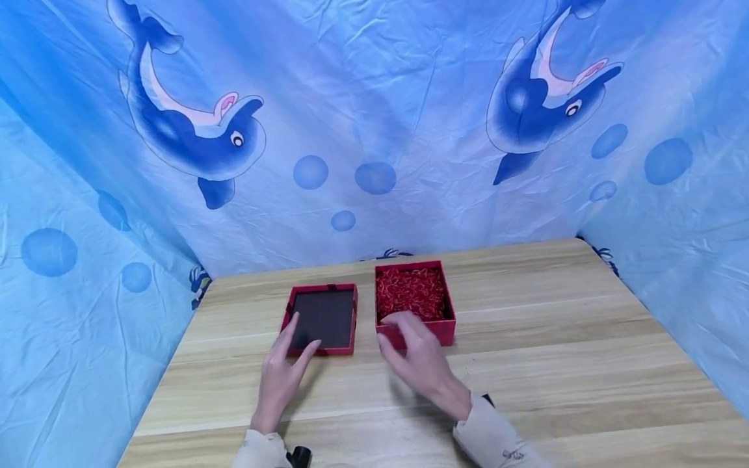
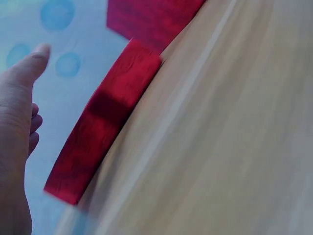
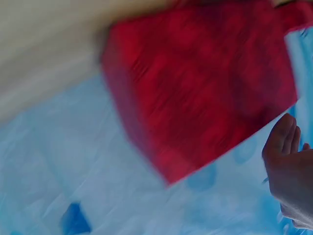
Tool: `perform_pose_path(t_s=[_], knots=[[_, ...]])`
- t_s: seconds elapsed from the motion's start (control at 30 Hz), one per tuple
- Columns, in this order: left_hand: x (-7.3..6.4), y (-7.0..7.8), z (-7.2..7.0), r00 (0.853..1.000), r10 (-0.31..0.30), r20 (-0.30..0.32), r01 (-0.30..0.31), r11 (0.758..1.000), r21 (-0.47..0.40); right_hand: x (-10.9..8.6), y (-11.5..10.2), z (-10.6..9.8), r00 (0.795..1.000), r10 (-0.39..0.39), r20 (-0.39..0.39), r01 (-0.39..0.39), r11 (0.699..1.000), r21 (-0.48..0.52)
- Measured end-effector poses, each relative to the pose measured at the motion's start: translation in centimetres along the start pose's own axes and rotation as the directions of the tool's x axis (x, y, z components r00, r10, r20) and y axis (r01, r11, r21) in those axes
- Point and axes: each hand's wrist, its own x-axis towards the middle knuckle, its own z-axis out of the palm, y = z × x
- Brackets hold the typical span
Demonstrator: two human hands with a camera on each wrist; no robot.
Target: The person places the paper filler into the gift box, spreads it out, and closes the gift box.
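Observation:
A red box [image 1: 443, 333] filled with red shredded paper [image 1: 412, 292] stands on the table without a cover. To its left lies a shallow red box lid [image 1: 328, 317], its black inside facing up. My left hand [image 1: 277, 380] hovers at the lid's near left corner, fingers and thumb spread and holding nothing. Over the box's near left corner is my right hand [image 1: 422, 361], its fingers loosely bent with nothing in them. In the right wrist view, the box wall [image 3: 205, 93] appears blurred, with the right hand [image 3: 293, 171] beside its edge.
The wood-grain table [image 1: 556, 338] extends to both sides and in front of the boxes. Blue cloth [image 1: 409, 117] printed with dolphins and bubbles hangs behind and along both sides of the table.

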Motion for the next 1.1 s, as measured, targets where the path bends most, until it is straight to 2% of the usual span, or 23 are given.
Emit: perform_pose_path(t_s=[0.07, 0.13, 0.2, 0.3, 0.4, 0.63, 0.83, 0.9, 1.07, 1.1], knots=[[-0.2, -0.4, -0.8, 0.997, -0.070, 0.014, 0.070, 0.997, 0.014, -0.8, -0.5, 1.0, 0.999, 0.009, 0.038, -0.010, 0.999, 0.044], [-0.4, -0.7, -1.4, 0.989, -0.145, 0.036, 0.144, 0.989, 0.023, -1.4, -0.9, 1.9, 0.997, 0.031, 0.070, -0.035, 0.997, 0.068], [-0.5, -0.8, -1.9, 0.975, -0.210, 0.069, 0.208, 0.978, 0.031, -1.9, -1.0, 2.8, 0.993, 0.065, 0.096, -0.073, 0.994, 0.079], [-0.6, -1.1, -2.4, 0.955, -0.273, 0.113, 0.269, 0.962, 0.050, -2.3, -0.9, 3.9, 0.985, 0.112, 0.132, -0.126, 0.987, 0.102], [-0.7, -1.4, -2.6, 0.943, -0.298, 0.145, 0.292, 0.954, 0.062, -2.4, -0.7, 4.9, 0.969, 0.166, 0.181, -0.190, 0.974, 0.125], [-0.7, -2.1, -2.7, 0.925, -0.330, 0.188, 0.317, 0.944, 0.093, -2.1, -0.3, 6.7, 0.912, 0.291, 0.287, -0.341, 0.929, 0.141], [-0.6, -2.7, -2.9, 0.905, -0.368, 0.215, 0.352, 0.929, 0.110, -1.6, 0.1, 8.5, 0.899, 0.333, 0.285, -0.381, 0.914, 0.136], [-0.6, -2.9, -3.1, 0.890, -0.391, 0.235, 0.373, 0.920, 0.117, -1.3, 0.2, 9.0, 0.897, 0.342, 0.282, -0.390, 0.911, 0.136], [-0.4, -3.5, -3.3, 0.838, -0.461, 0.292, 0.430, 0.887, 0.169, -0.7, 0.4, 10.1, 0.890, 0.361, 0.280, -0.410, 0.901, 0.142], [-0.3, -3.6, -3.3, 0.833, -0.467, 0.296, 0.434, 0.884, 0.172, -0.6, 0.4, 10.3, 0.892, 0.358, 0.276, -0.409, 0.899, 0.155]])
